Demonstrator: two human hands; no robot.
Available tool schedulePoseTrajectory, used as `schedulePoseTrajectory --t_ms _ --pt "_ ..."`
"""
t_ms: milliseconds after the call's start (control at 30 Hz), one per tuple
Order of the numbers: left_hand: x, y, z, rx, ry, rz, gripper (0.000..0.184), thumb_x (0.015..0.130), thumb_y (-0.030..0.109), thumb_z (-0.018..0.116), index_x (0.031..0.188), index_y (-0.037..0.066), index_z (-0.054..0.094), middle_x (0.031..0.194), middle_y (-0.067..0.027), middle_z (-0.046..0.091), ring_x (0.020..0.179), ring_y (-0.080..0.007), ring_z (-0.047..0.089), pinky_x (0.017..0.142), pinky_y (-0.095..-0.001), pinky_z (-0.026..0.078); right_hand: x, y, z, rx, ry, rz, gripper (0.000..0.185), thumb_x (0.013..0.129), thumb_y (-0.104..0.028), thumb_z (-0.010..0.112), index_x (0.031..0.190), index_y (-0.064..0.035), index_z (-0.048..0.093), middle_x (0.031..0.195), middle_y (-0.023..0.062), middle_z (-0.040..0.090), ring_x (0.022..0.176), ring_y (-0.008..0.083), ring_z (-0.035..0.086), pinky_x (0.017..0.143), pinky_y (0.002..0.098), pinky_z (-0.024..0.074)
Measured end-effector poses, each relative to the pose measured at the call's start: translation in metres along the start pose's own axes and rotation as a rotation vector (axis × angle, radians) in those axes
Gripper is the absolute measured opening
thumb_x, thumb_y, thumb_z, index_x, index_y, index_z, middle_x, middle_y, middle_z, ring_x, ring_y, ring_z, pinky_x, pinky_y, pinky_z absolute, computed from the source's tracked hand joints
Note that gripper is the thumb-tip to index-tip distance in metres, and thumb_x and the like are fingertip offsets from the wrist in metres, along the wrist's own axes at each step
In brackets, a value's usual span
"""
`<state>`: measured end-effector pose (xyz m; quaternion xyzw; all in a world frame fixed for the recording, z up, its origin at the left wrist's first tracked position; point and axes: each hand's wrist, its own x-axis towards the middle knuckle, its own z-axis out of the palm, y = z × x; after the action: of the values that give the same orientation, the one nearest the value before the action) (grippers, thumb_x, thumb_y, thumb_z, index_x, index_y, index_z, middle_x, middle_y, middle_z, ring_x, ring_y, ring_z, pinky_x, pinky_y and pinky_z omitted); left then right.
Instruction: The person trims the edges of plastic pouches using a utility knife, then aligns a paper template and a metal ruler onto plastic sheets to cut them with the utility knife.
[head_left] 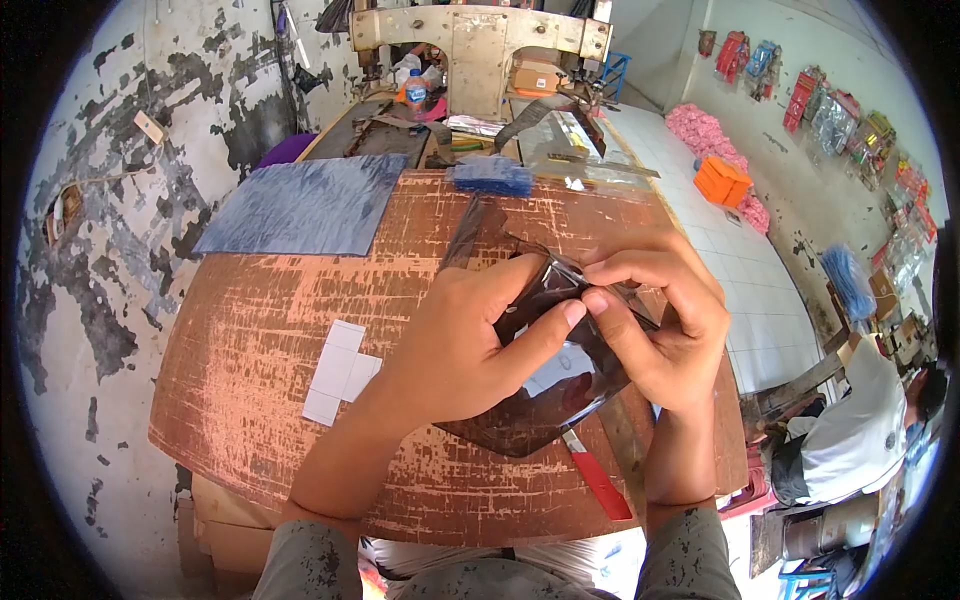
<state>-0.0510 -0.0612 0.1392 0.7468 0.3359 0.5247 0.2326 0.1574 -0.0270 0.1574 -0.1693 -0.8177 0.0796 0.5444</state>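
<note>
The worn brown table (250, 330) fills most of my view, and I place everything by it. Past its far edge a pale metal machine frame (480, 60) bounds that side. My forearms reach in over the near edge with elbows apart, slanting together above the table's right-centre. A blue-grey patterned sheet (305, 205) covers the far-left corner. At right-centre I have the glossy dark plastic sheet (570, 395), bent over; I can't tell whether its lower edge touches the table. My left hand (465, 335) shows its back, thumb stretched across the sheet, the fingers hidden behind, gripping it. My right hand (665, 320) pinches the sheet's upper fold between thumb and forefinger, the other fingers curled. The right edge runs close to that hand, so room there is tight; the table's left half gives me a wide bare stretch. A stack of blue-grey pieces (490, 177) sits at the far edge's middle, a white cutout (342, 372) lies left of centre, and a red-handled knife (600, 487) points inward from the near edge, right of the middle.
</note>
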Motion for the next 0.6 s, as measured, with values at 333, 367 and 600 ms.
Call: schedulePoseTrajectory --t_ms 333,367,600 --pt "0.001 0.0044 -0.0007 -0.002 0.005 0.024 0.018 0.1 0.016 0.073 0.1 -0.001 0.067 0.08 -0.0149 0.071 0.068 -0.026 0.07 0.063 -0.0376 0.051 0.0001 -0.0012 0.0005 -0.016 -0.01 -0.001 0.022 0.082 0.008 0.078 0.103 0.0004 0.076 0.105 0.0132 0.074 0.095 0.0236 0.073 0.081 0.0341 0.0581" --pt "0.0012 0.006 -0.0019 0.015 -0.009 0.025 0.018 0.1 0.016 0.072 0.1 -0.001 0.067 0.08 -0.015 0.071 0.068 -0.0259 0.07 0.063 -0.0379 0.051 -0.0008 -0.0002 -0.0002 -0.003 -0.013 0.009 0.022 0.082 0.008 0.078 0.102 0.0002 0.076 0.105 0.0134 0.074 0.095 0.0236 0.073 0.082 0.0342 0.0581" --pt "0.0019 0.0005 -0.001 0.028 0.007 0.054 0.016 0.1 0.016 0.072 0.102 0.0 0.069 0.081 -0.0151 0.069 0.071 -0.0311 0.069 0.065 -0.039 0.051 0.0024 -0.0013 -0.0028 0.008 0.006 -0.025 0.026 0.076 0.007 0.079 0.101 -0.0025 0.076 0.103 0.0123 0.074 0.096 0.0266 0.073 0.084 0.0366 0.0565"
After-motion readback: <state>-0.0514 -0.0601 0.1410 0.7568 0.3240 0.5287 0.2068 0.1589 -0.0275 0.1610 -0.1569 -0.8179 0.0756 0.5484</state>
